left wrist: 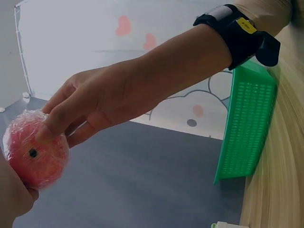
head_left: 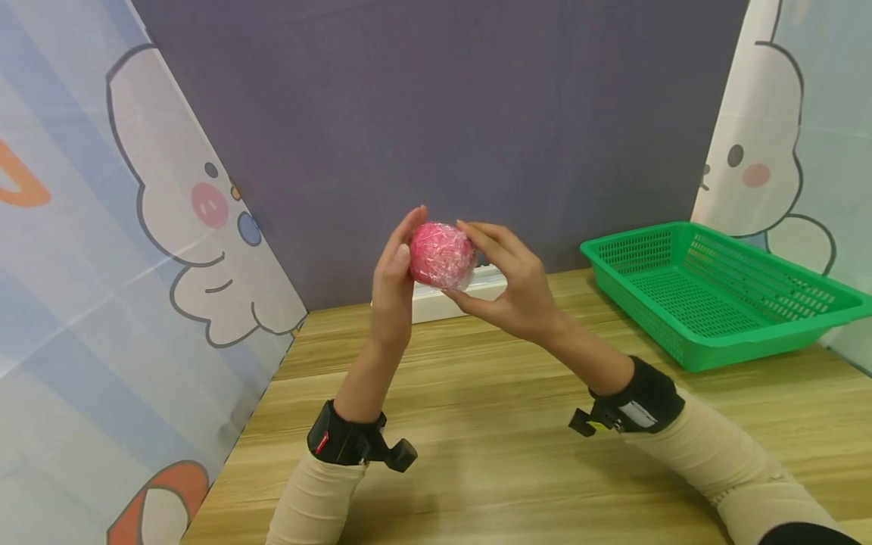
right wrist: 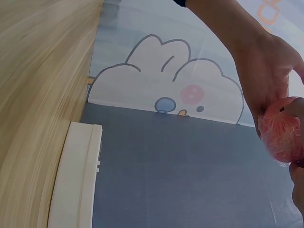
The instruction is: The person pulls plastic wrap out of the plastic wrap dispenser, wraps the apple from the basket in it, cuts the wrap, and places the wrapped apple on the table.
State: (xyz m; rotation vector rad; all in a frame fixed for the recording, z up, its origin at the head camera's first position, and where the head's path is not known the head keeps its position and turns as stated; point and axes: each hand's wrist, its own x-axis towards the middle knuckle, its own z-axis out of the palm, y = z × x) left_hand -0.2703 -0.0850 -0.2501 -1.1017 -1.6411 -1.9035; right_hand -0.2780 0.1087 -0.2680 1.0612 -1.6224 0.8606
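A pink ball [head_left: 441, 256] wrapped in crinkled clear plastic film is held up above the table, between both hands. The left hand [head_left: 393, 284] holds its left side, thumb towards the camera and fingers reaching up behind. From the right, the right hand [head_left: 514, 284] grips it, fingers over the top and thumb at the lower edge. In the left wrist view, a small dark spot shows on the wrapped ball [left wrist: 40, 161], with the right hand [left wrist: 95, 102] across it. The right wrist view has the ball [right wrist: 280, 135] at its edge, against the left palm [right wrist: 268, 71].
A green perforated plastic basket [head_left: 722, 333] stands on the right of the wood-grain table [head_left: 477, 424]. Behind the hands, a white box-like object [head_left: 436, 306] lies along the grey back panel [head_left: 443, 113]. Cartoon-printed cloths [head_left: 82, 303] hang at both sides.
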